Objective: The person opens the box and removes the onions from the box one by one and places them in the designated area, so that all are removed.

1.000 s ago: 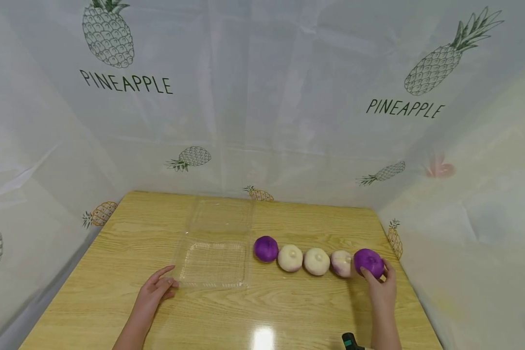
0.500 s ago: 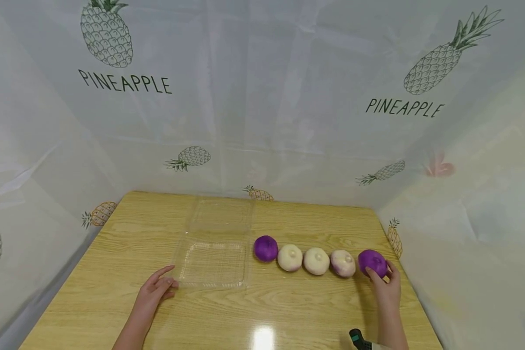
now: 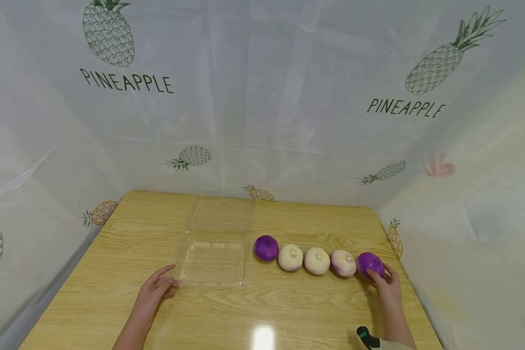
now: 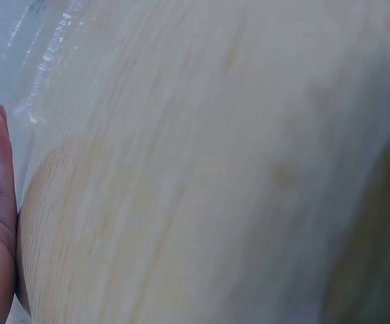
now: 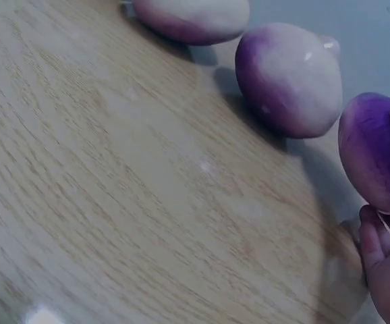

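Five-in-a-row is not counted here; several turnips lie in a line across the table. At its right end my right hand (image 3: pixel 388 284) grips a purple turnip (image 3: pixel 369 263), with thumb in front and fingers at its right side. In the right wrist view this turnip (image 5: pixel 374 152) is close to a white-and-purple turnip (image 5: pixel 289 81). Further left are two pale turnips (image 3: pixel 317 261) and another purple turnip (image 3: pixel 266 248). My left hand (image 3: pixel 155 287) lies at the near left corner of a clear plastic clamshell container (image 3: pixel 180 262), fingers extended and touching its edge.
The container's lid (image 3: pixel 220 214) lies folded back toward the far edge of the wooden table (image 3: pixel 288 311). A white curtain (image 3: pixel 267 97) printed with pineapples surrounds the table at the back and sides. A dark device (image 3: pixel 367 337) sits by the right wrist.
The right hand has moved right with the purple turnip, then slightly back left and down, uncovering the white-and-purple turnip beside it. The left hand and container have stayed put.
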Available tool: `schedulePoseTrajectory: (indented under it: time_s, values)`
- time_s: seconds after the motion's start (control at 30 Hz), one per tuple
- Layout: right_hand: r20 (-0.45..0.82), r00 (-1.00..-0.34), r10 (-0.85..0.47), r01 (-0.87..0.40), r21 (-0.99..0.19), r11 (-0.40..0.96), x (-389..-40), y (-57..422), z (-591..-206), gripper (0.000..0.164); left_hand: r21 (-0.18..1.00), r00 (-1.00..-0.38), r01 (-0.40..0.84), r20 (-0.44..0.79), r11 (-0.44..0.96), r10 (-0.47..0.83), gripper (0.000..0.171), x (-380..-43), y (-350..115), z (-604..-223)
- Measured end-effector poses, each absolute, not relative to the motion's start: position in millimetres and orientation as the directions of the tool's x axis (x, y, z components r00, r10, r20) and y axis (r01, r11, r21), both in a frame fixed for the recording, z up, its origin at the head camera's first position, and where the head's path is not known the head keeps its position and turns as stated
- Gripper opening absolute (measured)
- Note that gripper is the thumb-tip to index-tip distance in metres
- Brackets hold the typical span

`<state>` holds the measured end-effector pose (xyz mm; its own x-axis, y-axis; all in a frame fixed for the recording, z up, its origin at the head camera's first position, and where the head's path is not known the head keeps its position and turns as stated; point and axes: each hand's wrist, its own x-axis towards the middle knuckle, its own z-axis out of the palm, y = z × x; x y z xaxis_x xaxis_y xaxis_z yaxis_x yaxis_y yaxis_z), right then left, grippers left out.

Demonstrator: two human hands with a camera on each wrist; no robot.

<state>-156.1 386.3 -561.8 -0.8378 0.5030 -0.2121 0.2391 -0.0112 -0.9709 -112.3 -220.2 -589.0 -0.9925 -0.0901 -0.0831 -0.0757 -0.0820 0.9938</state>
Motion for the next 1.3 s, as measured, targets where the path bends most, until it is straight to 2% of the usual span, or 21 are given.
schedulePoseTrajectory:
  time_s: [0.17,0.43,0.63,0.77,0.97,1.1,1.3]
  values:
    - [-0.256,-0.81,0.527,0.257,-0.964,-0.073,-155,392,-568,0.082,0.993,-0.992,-0.089,-0.096,-0.08,-0.086,0.049,-114,-220,-590]
    - [-0.234,-0.803,0.548,0.241,-0.969,-0.06,-158,390,-572,0.08,0.993,-0.991,-0.09,-0.097,-0.079,-0.09,0.05,-112,-220,-591]
    - [-0.234,-0.8,0.553,0.247,-0.968,-0.053,-156,382,-574,0.084,0.994,-0.992,-0.072,-0.081,-0.088,-0.099,0.049,-110,-220,-590]
    - [-0.22,-0.779,0.587,0.235,-0.971,-0.052,-156,380,-576,0.081,0.993,-0.993,-0.071,-0.079,-0.092,-0.087,0.048,-110,-220,-590]
    - [-0.195,-0.787,0.585,0.22,-0.975,-0.03,-157,380,-577,0.082,0.993,-0.993,-0.077,-0.085,-0.093,-0.086,0.048,-112,-222,-591]
    - [-0.188,-0.765,0.616,0.234,-0.972,-0.006,-155,380,-575,0.08,0.992,-0.992,-0.09,-0.097,-0.091,-0.083,0.048,-113,-222,-593]
    - [-0.209,-0.768,0.606,0.254,-0.967,-0.012,-153,380,-575,0.083,0.991,-0.99,-0.101,-0.109,-0.085,-0.093,0.048,-114,-221,-593]
